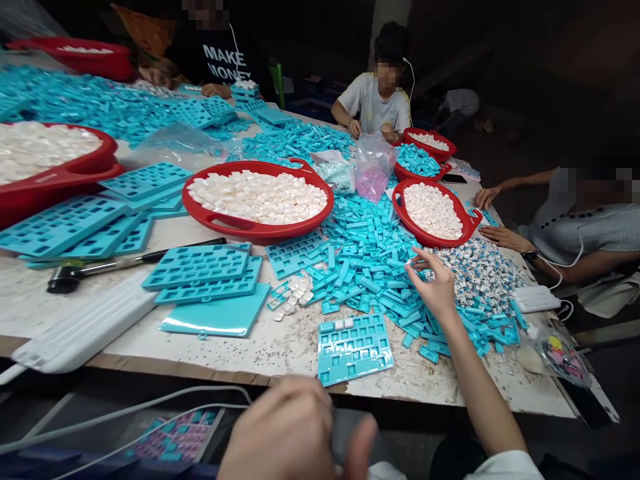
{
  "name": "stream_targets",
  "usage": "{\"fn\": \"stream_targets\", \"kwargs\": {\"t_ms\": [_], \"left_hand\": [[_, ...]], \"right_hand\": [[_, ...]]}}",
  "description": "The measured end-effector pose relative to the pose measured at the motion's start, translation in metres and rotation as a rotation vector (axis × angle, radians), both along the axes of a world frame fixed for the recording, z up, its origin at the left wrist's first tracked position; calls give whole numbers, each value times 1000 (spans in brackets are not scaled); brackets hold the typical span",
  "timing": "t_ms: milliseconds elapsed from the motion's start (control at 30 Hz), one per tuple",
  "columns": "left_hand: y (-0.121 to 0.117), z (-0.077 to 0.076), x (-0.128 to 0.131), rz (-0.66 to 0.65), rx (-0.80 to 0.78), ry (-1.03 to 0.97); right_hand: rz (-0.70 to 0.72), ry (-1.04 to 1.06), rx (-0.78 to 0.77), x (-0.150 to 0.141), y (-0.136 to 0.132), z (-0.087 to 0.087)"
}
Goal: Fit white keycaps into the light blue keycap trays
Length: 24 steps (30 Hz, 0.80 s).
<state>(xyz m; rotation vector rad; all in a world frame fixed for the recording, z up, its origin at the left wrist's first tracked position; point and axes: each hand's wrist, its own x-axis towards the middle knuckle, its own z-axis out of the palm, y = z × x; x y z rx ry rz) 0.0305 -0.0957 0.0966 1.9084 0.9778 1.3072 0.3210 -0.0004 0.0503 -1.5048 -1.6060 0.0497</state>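
Observation:
My right hand [434, 283] is over the heap of loose blue plastic pieces [367, 233], its thumb and forefinger pinched on what looks like a small white piece [408, 263]. Close to the camera, my left hand [283, 430] is blurred, with curled fingers and the thumb standing out; whatever it may hold is hidden. Between the hands, at the table's near edge, lies a blue panel [357, 367] with rows of square openings. A few white keycaps [341, 325] sit in its top row. More white keycaps [299, 290] are scattered to the left of the heap.
Red baskets of white keycaps [250, 230] stand on the table. Stacked blue panels [200, 277], a black-headed mallet-like tool [67, 277] and a white power strip [93, 323] lie left. Small white-and-blue parts [480, 273] are piled right. Several people sit around.

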Motion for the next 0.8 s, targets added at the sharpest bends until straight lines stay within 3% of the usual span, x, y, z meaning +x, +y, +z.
{"fn": "stream_targets", "kwargs": {"t_ms": [100,200,300,367,567,800], "left_hand": [[29,-21,-12,227,59,152],[48,-55,-27,197,-4,304],[56,-81,-39,115,13,391],[60,-90,-45,114,27,417],[88,-98,-57,328,38,512],[104,-106,-46,491,13,735]], "right_hand": [[349,61,-84,-30,-12,-10],[585,38,-304,-60,-25,-25],[583,16,-432,-75,-32,-35],[557,15,-444,-76,-33,-37],[519,-47,-469,-68,-29,-36],[530,-76,-482,-69,-30,-36]]}}
